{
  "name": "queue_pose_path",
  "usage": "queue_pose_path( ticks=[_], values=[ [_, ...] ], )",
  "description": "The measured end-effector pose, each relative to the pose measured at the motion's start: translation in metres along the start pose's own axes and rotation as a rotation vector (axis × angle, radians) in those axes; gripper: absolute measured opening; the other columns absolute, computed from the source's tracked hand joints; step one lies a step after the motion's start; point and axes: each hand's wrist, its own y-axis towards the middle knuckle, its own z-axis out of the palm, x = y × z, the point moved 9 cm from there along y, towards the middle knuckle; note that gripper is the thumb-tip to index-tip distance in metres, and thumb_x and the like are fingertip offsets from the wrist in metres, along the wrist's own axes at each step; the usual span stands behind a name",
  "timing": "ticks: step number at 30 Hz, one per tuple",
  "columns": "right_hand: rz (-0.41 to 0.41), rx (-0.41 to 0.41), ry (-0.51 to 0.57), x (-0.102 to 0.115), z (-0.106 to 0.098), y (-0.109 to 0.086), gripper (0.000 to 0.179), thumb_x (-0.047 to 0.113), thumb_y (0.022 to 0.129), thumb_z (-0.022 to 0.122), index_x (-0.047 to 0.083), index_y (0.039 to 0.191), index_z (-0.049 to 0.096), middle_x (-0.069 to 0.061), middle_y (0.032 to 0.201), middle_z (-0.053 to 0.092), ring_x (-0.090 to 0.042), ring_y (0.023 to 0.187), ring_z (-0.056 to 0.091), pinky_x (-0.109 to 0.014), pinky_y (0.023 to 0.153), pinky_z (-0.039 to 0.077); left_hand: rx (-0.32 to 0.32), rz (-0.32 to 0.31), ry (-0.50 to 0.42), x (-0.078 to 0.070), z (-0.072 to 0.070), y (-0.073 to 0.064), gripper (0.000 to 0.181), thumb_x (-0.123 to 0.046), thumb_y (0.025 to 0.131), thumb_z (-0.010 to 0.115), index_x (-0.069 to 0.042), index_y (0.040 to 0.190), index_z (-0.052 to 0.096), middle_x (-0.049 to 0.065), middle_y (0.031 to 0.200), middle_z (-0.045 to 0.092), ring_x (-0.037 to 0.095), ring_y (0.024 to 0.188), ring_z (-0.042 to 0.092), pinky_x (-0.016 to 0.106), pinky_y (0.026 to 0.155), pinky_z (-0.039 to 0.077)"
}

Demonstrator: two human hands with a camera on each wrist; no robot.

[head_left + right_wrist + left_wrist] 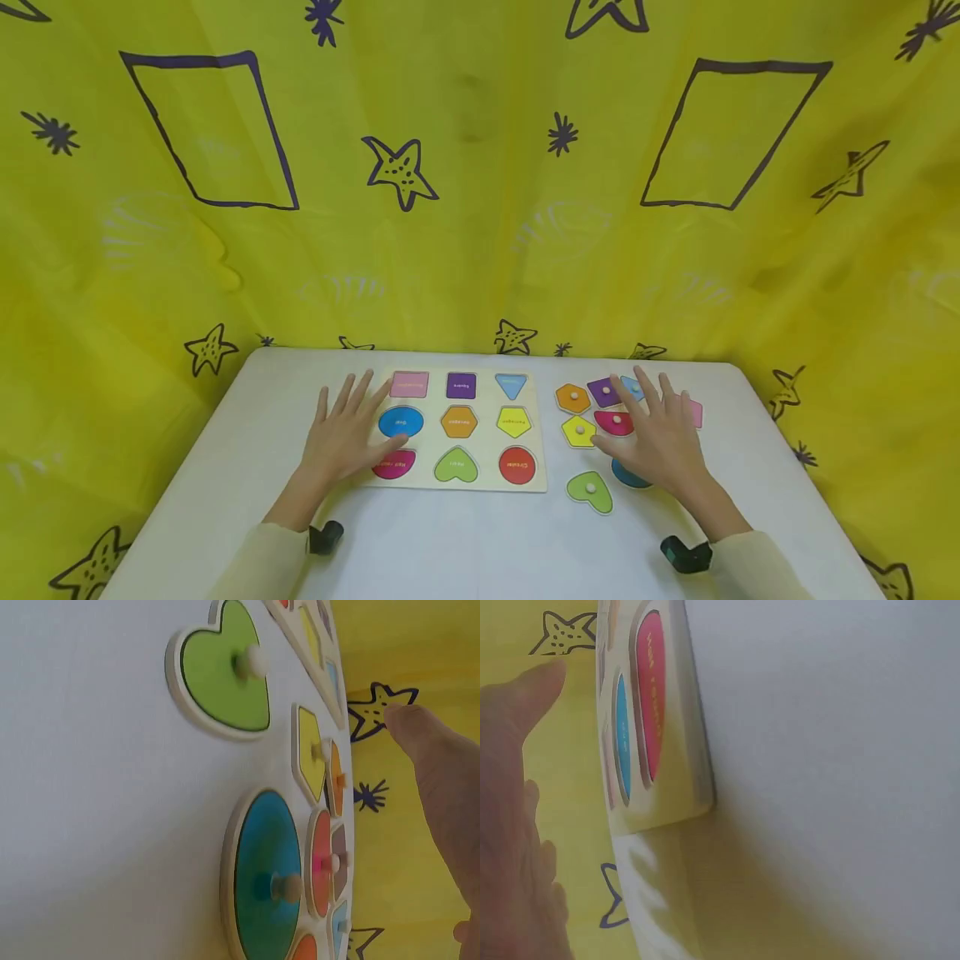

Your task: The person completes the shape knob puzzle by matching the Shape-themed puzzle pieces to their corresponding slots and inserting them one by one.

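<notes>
A wooden shape puzzle board (487, 479) lies flat on the table, its printed spaces showing coloured shapes. My left hand (341, 442) is over the board's left edge, fingers spread, holding nothing. My right hand (663, 446) spreads above a group of loose knobbed pieces and grips none of them. Around it lie a green heart piece (588, 492), a yellow pentagon piece (577, 432), an orange hexagon piece (572, 398), a purple square piece (601, 392) and a dark pink half-round piece (611, 422). A blue oval piece (255, 900) is partly hidden under that hand in the head view.
The white table (472, 542) has a yellow curtain (465, 250) with drawn stars behind it and at its sides. A pink piece (697, 414) lies right of the right hand. Dark wrist-camera mounts (686, 555) sit at both wrists.
</notes>
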Motion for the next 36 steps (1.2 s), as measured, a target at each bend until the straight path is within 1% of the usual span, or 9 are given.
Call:
queue_pose_path(
  ticks=[4, 8, 11, 18, 20, 24, 27, 33, 36],
  values=[
    [-0.002, -0.007, 0.0, -0.011, -0.002, 0.001, 0.096, 0.056, 0.075, 0.083, 0.016, 0.155, 0.045, -0.026, 0.16, 0.032, -0.061, 0.142, 0.026, -0.081, 0.11, 0.019, 0.065, -0.015, -0.084, 0.005, 0.009, -0.007, 0.094, -0.069, 0.085, 0.064, -0.02, 0.161, 0.037, 0.018, 0.166, 0.029, 0.048, 0.151, 0.026, 0.075, 0.117, 0.012],
    [-0.025, -0.017, -0.02, -0.023, 0.0, 0.002, 0.096, 0.056, 0.076, 0.082, 0.016, 0.154, 0.045, -0.028, 0.158, 0.035, -0.062, 0.139, 0.03, -0.081, 0.108, 0.022, 0.144, -0.025, -0.187, 0.011, 0.017, -0.015, 0.096, -0.068, 0.084, 0.068, -0.017, 0.16, 0.038, 0.02, 0.164, 0.032, 0.049, 0.15, 0.028, 0.076, 0.116, 0.014],
    [-0.036, -0.015, -0.005, -0.032, 0.002, 0.005, 0.094, 0.052, 0.077, 0.084, 0.014, 0.154, 0.045, -0.03, 0.156, 0.036, -0.062, 0.138, 0.032, -0.08, 0.108, 0.024, 0.182, -0.032, -0.249, 0.016, 0.021, -0.022, 0.097, -0.068, 0.084, 0.069, -0.017, 0.16, 0.038, 0.021, 0.164, 0.033, 0.048, 0.15, 0.027, 0.074, 0.117, 0.015],
    [-0.014, 0.014, 0.178, -0.062, 0.011, 0.008, 0.087, 0.032, 0.082, 0.085, 0.011, 0.155, 0.043, -0.034, 0.155, 0.033, -0.061, 0.138, 0.03, -0.081, 0.106, 0.024, 0.198, -0.025, -0.274, 0.024, 0.024, -0.03, 0.098, -0.07, 0.084, 0.068, -0.016, 0.16, 0.038, 0.019, 0.165, 0.032, 0.046, 0.152, 0.024, 0.072, 0.119, 0.012],
    [0.012, 0.037, 0.219, -0.074, 0.016, 0.007, 0.084, 0.032, 0.085, 0.082, 0.01, 0.155, 0.042, -0.035, 0.155, 0.032, -0.061, 0.137, 0.03, -0.083, 0.102, 0.027, 0.209, -0.028, -0.263, 0.027, 0.025, -0.032, 0.1, -0.07, 0.082, 0.07, -0.016, 0.16, 0.038, 0.019, 0.165, 0.031, 0.046, 0.152, 0.023, 0.074, 0.118, 0.01],
    [0.11, 0.093, 0.308, -0.1, 0.026, 0.001, 0.081, 0.037, 0.091, 0.078, 0.01, 0.157, 0.039, -0.035, 0.158, 0.028, -0.064, 0.137, 0.028, -0.087, 0.094, 0.03, 0.223, -0.024, -0.227, 0.031, 0.027, -0.034, 0.101, -0.07, 0.08, 0.072, -0.017, 0.16, 0.039, 0.018, 0.166, 0.03, 0.046, 0.153, 0.021, 0.075, 0.117, 0.009],
    [0.188, 0.132, 0.373, -0.119, 0.033, -0.005, 0.08, 0.04, 0.095, 0.073, 0.009, 0.159, 0.037, -0.036, 0.158, 0.027, -0.065, 0.138, 0.025, -0.087, 0.093, 0.029, 0.231, -0.017, -0.226, 0.031, 0.027, -0.034, 0.101, -0.069, 0.079, 0.073, -0.018, 0.159, 0.04, 0.018, 0.166, 0.029, 0.046, 0.153, 0.02, 0.075, 0.117, 0.008],
    [0.298, 0.184, 0.374, -0.147, 0.047, -0.008, 0.077, 0.047, 0.1, 0.064, 0.005, 0.158, 0.036, -0.037, 0.151, 0.039, -0.062, 0.133, 0.034, -0.082, 0.097, 0.034, 0.239, -0.027, -0.263, 0.03, 0.022, -0.034, 0.102, -0.064, 0.077, 0.077, -0.016, 0.159, 0.041, 0.02, 0.166, 0.028, 0.048, 0.153, 0.019, 0.076, 0.117, 0.007],
    [0.337, 0.2, 0.374, -0.156, 0.05, -0.007, 0.074, 0.048, 0.101, 0.061, 0.001, 0.154, 0.04, -0.038, 0.15, 0.04, -0.062, 0.133, 0.034, -0.082, 0.098, 0.034, 0.227, -0.029, -0.273, 0.031, 0.021, -0.036, 0.102, -0.063, 0.076, 0.079, -0.015, 0.158, 0.041, 0.021, 0.166, 0.029, 0.049, 0.152, 0.019, 0.076, 0.117, 0.006]
  ],
)
